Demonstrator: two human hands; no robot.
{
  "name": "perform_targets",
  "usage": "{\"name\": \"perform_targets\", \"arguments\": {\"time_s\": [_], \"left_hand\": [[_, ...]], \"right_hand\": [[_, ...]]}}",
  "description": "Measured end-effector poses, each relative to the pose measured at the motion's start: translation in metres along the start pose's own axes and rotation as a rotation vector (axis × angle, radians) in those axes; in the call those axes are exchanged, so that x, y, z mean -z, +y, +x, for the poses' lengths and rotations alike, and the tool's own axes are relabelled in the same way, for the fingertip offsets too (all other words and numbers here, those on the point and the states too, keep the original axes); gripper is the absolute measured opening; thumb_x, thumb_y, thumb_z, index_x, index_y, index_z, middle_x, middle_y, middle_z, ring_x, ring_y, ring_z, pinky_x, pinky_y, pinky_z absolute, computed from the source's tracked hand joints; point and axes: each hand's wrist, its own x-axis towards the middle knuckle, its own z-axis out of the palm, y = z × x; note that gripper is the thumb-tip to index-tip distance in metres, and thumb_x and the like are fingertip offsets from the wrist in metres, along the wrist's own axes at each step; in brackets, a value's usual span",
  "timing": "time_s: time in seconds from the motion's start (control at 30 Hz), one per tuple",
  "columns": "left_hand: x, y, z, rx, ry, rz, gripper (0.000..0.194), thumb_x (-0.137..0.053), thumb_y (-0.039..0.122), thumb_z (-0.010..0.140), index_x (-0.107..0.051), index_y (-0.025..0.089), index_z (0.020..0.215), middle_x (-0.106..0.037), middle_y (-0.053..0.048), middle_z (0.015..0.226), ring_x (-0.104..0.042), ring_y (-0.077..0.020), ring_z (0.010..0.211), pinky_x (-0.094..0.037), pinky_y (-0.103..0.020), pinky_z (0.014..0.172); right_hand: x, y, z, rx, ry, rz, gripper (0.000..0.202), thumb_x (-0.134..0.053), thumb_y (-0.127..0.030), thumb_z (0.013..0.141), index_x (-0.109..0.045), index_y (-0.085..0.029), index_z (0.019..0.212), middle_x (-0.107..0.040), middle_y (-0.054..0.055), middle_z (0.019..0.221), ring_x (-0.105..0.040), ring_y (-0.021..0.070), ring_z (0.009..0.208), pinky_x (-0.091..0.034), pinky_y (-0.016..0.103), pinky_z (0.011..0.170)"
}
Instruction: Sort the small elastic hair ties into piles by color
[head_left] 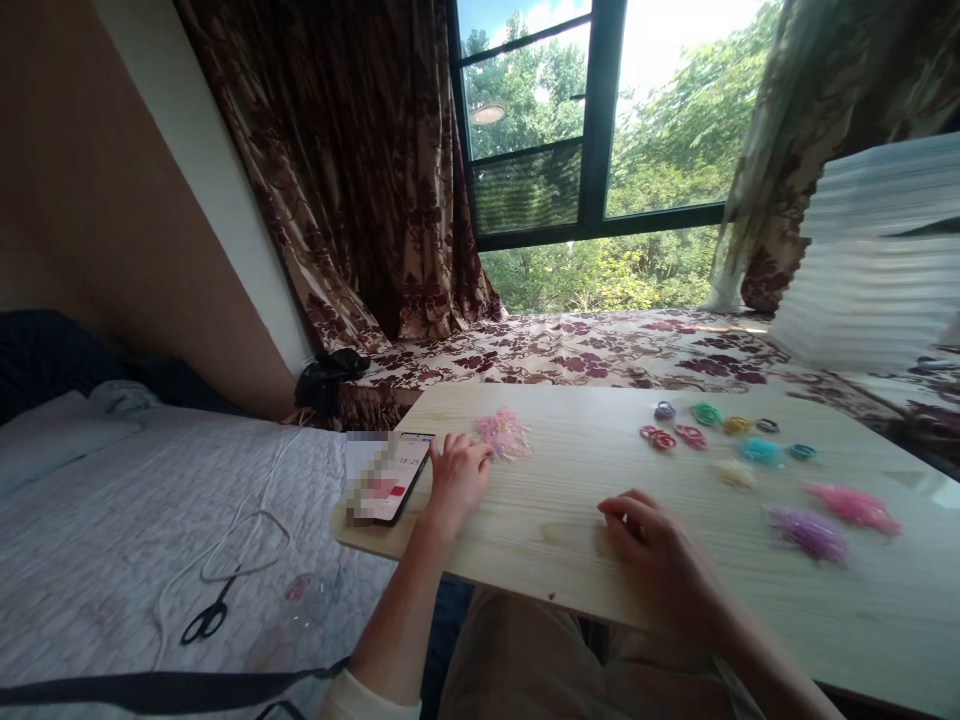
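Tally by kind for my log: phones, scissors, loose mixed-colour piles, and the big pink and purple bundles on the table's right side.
Phone: 1
Scissors: 1
Loose mixed-colour pile: 1, by the left hand
Big bundles: 2, one pink bundle and one purple bundle
Total: 5

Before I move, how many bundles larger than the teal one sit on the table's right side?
2: the pink bundle, and the purple bundle to its left, nearer the camera. None look hidden.
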Motion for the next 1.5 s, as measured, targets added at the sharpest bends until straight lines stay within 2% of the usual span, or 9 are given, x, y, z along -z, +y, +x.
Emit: {"name": "perform_targets", "arguments": {"time_s": [0.2,0.43,0.63,0.77,1.1,1.27,1.5], "left_hand": [[-0.001,0.019,-0.002,-0.097,-0.020,-0.001,0.031,-0.052,0.013,0.088,-0.073,0.029,0.104,-0.066,-0.007,0.103,-0.052,-0.0249,0.108,-0.028,-0.053,0.108],[-0.003,0.026,-0.003,-0.126,-0.023,0.000,0.031,-0.050,0.014,0.089,-0.073,0.029,0.102,-0.064,-0.007,0.102,-0.050,-0.0256,0.110,-0.023,-0.057,0.110],[0.001,0.023,-0.008,-0.123,-0.038,-0.014,0.026,-0.052,0.012,0.088,-0.074,0.026,0.092,-0.066,-0.006,0.101,-0.052,-0.0232,0.109,-0.023,-0.055,0.112],[0.005,0.015,-0.009,-0.087,-0.027,-0.006,0.028,-0.050,0.008,0.086,-0.073,0.024,0.089,-0.066,-0.006,0.101,-0.052,-0.0238,0.112,-0.020,-0.057,0.112],[0.003,0.016,-0.005,-0.116,-0.051,0.021,0.026,-0.052,0.013,0.088,-0.074,0.026,0.091,-0.067,-0.007,0.099,-0.052,-0.0244,0.109,-0.023,-0.057,0.111],[0.008,0.011,-0.008,-0.117,-0.064,0.032,0.024,-0.052,0.014,0.088,-0.074,0.025,0.088,-0.067,-0.006,0.101,-0.051,-0.0242,0.111,-0.021,-0.056,0.113],[0.012,0.010,0.002,-0.140,-0.096,0.059,0.023,-0.054,0.014,0.087,-0.074,0.024,0.093,-0.068,-0.008,0.102,-0.051,-0.0269,0.114,-0.021,-0.059,0.112]], "right_hand": [[-0.001,0.000,-0.002,0.011,0.023,0.012,0.030,-0.044,-0.037,0.086,-0.071,-0.024,0.086,-0.071,0.007,0.089,-0.067,0.0205,0.076,-0.050,0.033,0.070],[-0.001,0.000,-0.003,0.021,0.030,0.016,0.030,-0.044,-0.038,0.087,-0.070,-0.024,0.085,-0.071,0.007,0.090,-0.068,0.0211,0.078,-0.050,0.033,0.070],[-0.001,0.001,-0.002,0.014,0.024,0.017,0.030,-0.043,-0.037,0.087,-0.070,-0.024,0.085,-0.071,0.007,0.090,-0.068,0.0208,0.078,-0.050,0.032,0.070],[0.000,0.000,-0.002,0.012,0.023,0.014,0.028,-0.045,-0.036,0.087,-0.070,-0.024,0.084,-0.071,0.007,0.090,-0.068,0.0211,0.079,-0.050,0.033,0.071],[0.000,0.000,-0.003,0.026,0.036,0.018,0.028,-0.045,-0.038,0.087,-0.070,-0.025,0.084,-0.071,0.006,0.090,-0.068,0.0212,0.078,-0.050,0.033,0.069],[0.000,0.000,-0.003,0.014,0.024,0.016,0.027,-0.045,-0.036,0.086,-0.069,-0.024,0.084,-0.071,0.006,0.091,-0.068,0.0212,0.080,-0.049,0.033,0.071],[0.001,-0.002,-0.005,0.012,0.016,0.009,0.028,-0.044,-0.035,0.087,-0.069,-0.023,0.085,-0.071,0.007,0.092,-0.068,0.0213,0.082,-0.049,0.033,0.072]]}}
